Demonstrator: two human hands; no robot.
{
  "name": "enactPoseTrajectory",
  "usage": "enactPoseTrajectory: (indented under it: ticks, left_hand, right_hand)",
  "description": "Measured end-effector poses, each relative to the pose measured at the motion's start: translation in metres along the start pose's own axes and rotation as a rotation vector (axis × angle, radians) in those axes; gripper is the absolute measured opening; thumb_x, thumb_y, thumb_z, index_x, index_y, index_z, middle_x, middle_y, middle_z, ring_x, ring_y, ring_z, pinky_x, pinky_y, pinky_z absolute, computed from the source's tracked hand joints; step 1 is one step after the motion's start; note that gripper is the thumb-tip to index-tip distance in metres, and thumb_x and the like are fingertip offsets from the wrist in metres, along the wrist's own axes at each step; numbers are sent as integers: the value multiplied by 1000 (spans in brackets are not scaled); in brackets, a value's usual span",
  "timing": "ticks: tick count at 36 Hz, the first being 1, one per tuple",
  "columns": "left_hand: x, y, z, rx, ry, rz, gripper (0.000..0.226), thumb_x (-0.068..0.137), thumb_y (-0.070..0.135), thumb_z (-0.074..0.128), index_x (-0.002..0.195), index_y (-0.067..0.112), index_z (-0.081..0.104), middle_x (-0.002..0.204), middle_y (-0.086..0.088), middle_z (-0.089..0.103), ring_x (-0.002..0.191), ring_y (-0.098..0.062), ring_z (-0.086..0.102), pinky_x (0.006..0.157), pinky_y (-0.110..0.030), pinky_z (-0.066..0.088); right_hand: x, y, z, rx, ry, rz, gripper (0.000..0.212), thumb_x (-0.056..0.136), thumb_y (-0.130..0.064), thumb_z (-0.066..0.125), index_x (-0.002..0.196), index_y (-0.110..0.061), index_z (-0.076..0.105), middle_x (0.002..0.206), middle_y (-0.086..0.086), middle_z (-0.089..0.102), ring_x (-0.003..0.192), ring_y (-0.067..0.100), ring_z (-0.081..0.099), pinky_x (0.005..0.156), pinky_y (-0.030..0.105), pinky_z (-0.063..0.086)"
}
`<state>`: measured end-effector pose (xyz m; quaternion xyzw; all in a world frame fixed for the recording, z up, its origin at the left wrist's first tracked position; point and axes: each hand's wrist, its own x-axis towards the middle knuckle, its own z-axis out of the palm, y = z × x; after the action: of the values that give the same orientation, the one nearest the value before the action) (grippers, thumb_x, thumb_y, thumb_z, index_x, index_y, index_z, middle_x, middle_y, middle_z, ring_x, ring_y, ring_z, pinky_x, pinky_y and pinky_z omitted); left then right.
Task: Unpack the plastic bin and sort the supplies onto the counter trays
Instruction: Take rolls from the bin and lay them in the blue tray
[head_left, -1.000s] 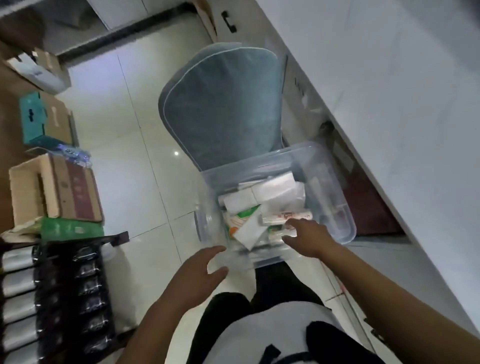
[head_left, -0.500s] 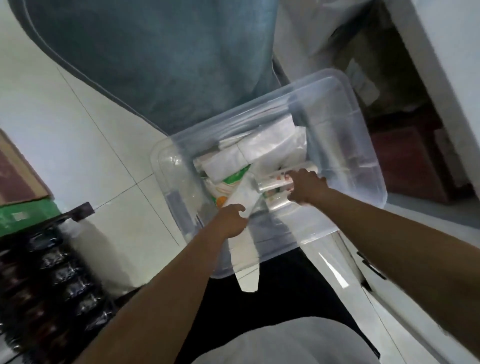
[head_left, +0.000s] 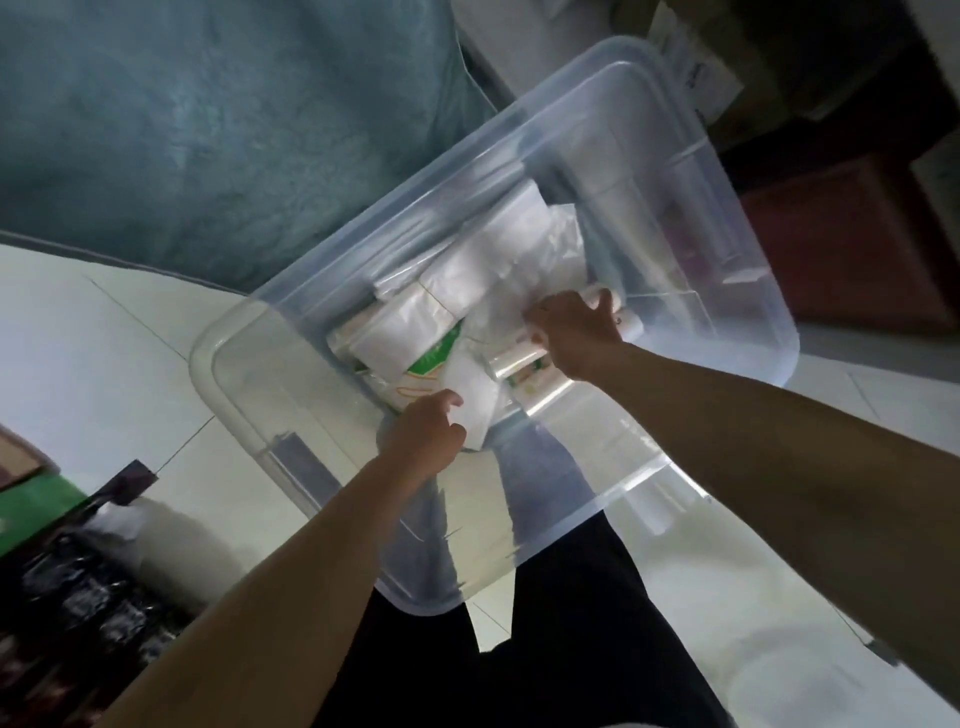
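Clear plastic is filling our view: the plastic bin (head_left: 249, 415) is sitting on the tiled floor just ahead of our legs, and we are reaching into it with both arms. Nearest, our left hand (head_left: 423, 441) is pinching a white packet (head_left: 475, 400), fingers curled on its lower end. Just beyond, our right hand (head_left: 576, 332) is wrapping round a white tube (head_left: 626, 319). More wrapped supplies (head_left: 415, 338) are lying heaped behind; no counter trays are showing, so we are judging the unpacking barely begun, sorting still ahead.

A teal cushion (head_left: 208, 130) lies on the pale tiled floor (head_left: 78, 353).
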<state>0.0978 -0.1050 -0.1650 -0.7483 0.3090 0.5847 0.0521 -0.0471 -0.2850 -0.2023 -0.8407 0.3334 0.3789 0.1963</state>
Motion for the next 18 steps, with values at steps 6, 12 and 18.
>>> enactPoseTrajectory:
  ticks: [6,12,18]
  left_hand:
    - [-6,12,8,99,-32,51,47,85,25,53,131,33,50,133,0,58,123,-26,51,100,-47,45]
    - [5,45,23,97,10,150,50,90,22,58,139,23,47,135,-6,54,123,-26,51,94,-34,41]
    - [19,79,38,168,30,213,57,90,22,59,144,16,40,134,-11,53,124,-30,47,102,-41,45]
  right_hand:
    - [-30,14,-28,462,257,124,51,89,-34,62,137,-33,46,132,-2,57,123,26,50,105,48,30]
    - [-98,15,-45,962,458,80,55,80,-22,75,130,-20,54,120,0,61,101,4,55,91,20,47]
    - [-156,11,-37,1118,544,189,58,81,-33,78,134,-31,52,120,-13,59,104,-12,50,84,-1,35]
